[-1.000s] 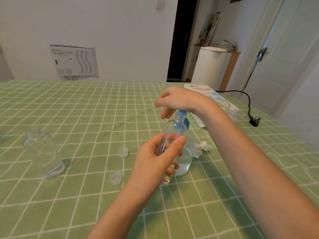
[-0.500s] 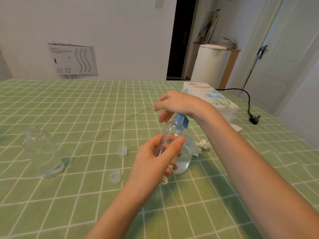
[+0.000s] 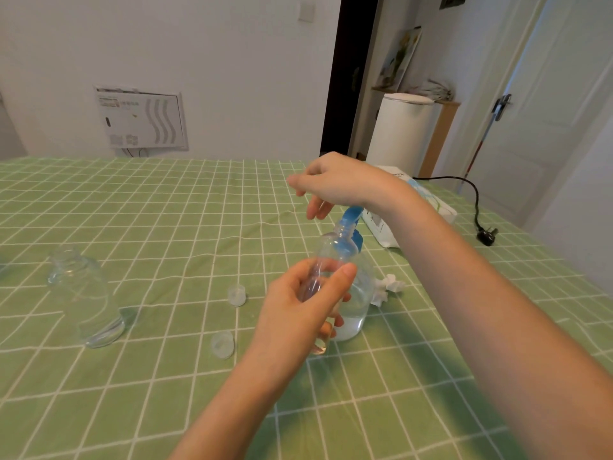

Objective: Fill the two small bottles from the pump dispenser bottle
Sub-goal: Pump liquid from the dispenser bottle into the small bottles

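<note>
Left hand (image 3: 298, 313) is curled round small bottle (image 3: 331, 254); right hand (image 3: 335, 184), loosely open, is laid on pump head (image 3: 351, 215); spillage is risked by mouth misalignment.

All you really get of the person is 2 arms, bare from the wrist back to where the frame cuts them off. The left hand (image 3: 298, 313) and right hand (image 3: 335, 184) are bare too. The left thumbnail (image 3: 349, 269) looks short and plain, trimmed close. The right forearm (image 3: 497, 327) takes up way more of the picture than the left forearm (image 3: 225, 413), which looks pretty slim.
</note>
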`<state>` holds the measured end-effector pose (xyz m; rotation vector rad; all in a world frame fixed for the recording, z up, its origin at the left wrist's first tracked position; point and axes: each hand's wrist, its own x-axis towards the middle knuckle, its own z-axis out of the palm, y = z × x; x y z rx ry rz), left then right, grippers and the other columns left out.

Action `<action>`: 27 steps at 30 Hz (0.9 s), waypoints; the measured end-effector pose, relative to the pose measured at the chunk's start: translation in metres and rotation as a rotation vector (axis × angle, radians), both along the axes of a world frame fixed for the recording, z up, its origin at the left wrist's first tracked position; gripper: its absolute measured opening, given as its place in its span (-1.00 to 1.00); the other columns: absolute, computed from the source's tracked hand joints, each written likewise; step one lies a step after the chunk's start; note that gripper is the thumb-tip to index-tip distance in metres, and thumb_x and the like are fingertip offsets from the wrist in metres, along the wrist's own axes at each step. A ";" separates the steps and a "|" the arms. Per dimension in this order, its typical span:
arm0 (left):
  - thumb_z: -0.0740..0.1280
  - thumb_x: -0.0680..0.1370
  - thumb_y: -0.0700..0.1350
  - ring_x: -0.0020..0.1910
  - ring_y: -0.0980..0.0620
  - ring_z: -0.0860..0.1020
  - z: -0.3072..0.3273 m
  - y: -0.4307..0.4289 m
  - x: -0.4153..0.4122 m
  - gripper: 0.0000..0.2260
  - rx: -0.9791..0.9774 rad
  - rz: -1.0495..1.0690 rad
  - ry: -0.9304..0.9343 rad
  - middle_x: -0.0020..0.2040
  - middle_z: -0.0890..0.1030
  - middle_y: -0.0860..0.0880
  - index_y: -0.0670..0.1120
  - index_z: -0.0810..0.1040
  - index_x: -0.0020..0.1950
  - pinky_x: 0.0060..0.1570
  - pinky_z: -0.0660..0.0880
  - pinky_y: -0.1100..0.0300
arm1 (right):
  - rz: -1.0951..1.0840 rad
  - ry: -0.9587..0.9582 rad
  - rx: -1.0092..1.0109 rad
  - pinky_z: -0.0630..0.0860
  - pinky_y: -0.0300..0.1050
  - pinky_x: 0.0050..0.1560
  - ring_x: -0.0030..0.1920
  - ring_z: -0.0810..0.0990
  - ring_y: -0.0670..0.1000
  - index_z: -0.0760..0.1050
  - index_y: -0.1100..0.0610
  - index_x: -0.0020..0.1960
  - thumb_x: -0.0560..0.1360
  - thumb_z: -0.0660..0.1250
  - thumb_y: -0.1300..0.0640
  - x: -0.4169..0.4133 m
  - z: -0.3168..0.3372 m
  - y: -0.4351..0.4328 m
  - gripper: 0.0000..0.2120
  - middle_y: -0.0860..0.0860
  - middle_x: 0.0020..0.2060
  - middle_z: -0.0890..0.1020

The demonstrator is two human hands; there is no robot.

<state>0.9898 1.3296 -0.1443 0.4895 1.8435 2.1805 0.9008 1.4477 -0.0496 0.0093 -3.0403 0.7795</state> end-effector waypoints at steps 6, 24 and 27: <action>0.37 0.25 0.17 -0.53 0.15 0.48 0.001 0.000 0.000 -0.65 0.002 0.002 -0.007 -0.38 0.61 0.07 0.01 0.61 -0.09 -0.57 0.37 0.33 | -0.036 -0.106 0.022 0.52 -0.02 0.13 -0.02 0.66 0.13 0.53 0.21 0.10 0.59 0.07 -0.17 -0.003 -0.009 -0.002 -0.52 0.11 -0.19 0.71; 0.36 0.23 0.17 -0.52 0.15 0.48 -0.004 0.000 0.001 -0.59 -0.020 0.019 -0.029 -0.40 0.60 0.07 -0.06 0.59 -0.06 -0.57 0.37 0.35 | -0.076 -0.167 0.065 0.45 -0.02 0.12 0.04 0.64 0.12 0.52 0.21 0.14 0.60 0.08 -0.11 -0.001 -0.021 -0.004 -0.56 0.09 -0.10 0.70; 0.36 0.24 0.17 -0.53 0.15 0.47 -0.003 0.001 0.001 -0.61 -0.020 0.017 -0.027 -0.39 0.60 0.07 -0.04 0.60 -0.06 -0.58 0.35 0.35 | -0.078 -0.131 0.001 0.46 0.01 0.20 0.06 0.65 0.16 0.52 0.21 0.14 0.59 0.10 -0.10 0.000 -0.019 -0.001 -0.58 0.11 -0.14 0.71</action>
